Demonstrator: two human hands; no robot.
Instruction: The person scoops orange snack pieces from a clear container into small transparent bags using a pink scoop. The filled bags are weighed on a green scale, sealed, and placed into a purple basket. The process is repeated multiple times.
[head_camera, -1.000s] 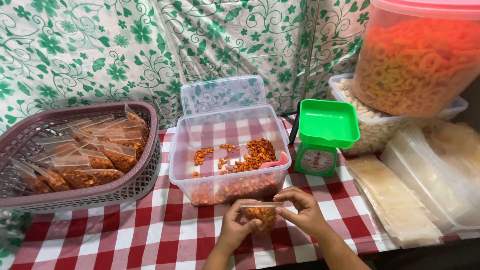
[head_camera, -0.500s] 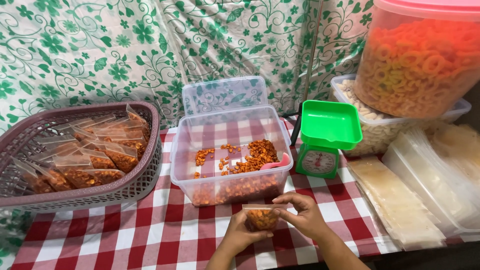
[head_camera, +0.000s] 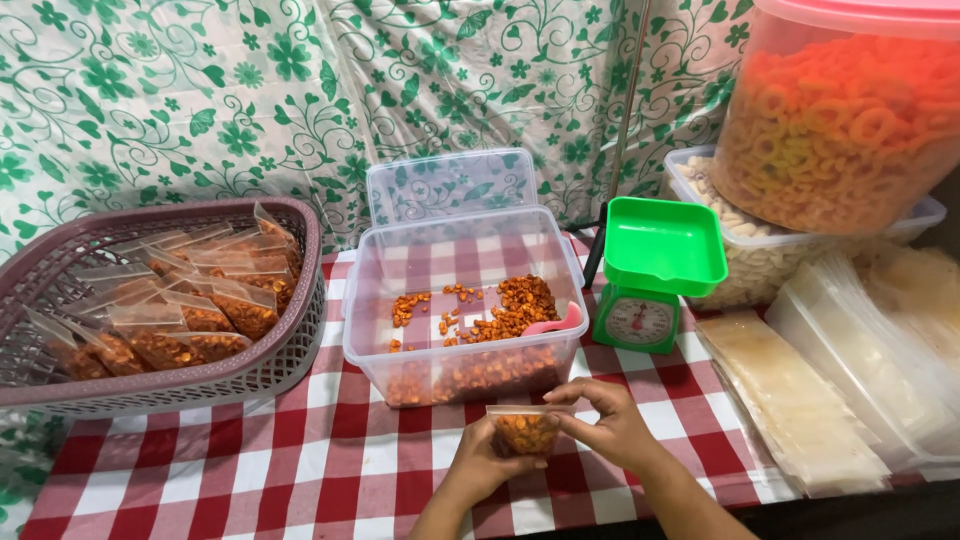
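A small clear plastic bag of orange snack pieces (head_camera: 525, 430) is held between both hands just in front of the clear tub. My left hand (head_camera: 485, 465) cups the bag from below and the left. My right hand (head_camera: 610, 425) pinches the bag's top edge from the right. The clear plastic tub (head_camera: 365, 310) behind holds loose orange snack pieces (head_camera: 515, 305) and a pink scoop (head_camera: 557, 322). Its clear lid (head_camera: 450, 185) leans upright behind it.
A mauve basket (head_camera: 290, 350) at the left holds several filled small bags. A green kitchen scale (head_camera: 655, 270) stands right of the tub. At the right are stacks of empty clear bags (head_camera: 790, 400), a tub of pale snacks (head_camera: 745, 255) and a big jar of orange rings (head_camera: 850, 120). A red-checked cloth (head_camera: 300, 460) covers the table.
The hands and the small bag have shifted slightly lower and nearer to me; the right hand's fingers have moved along the bag's top edge.
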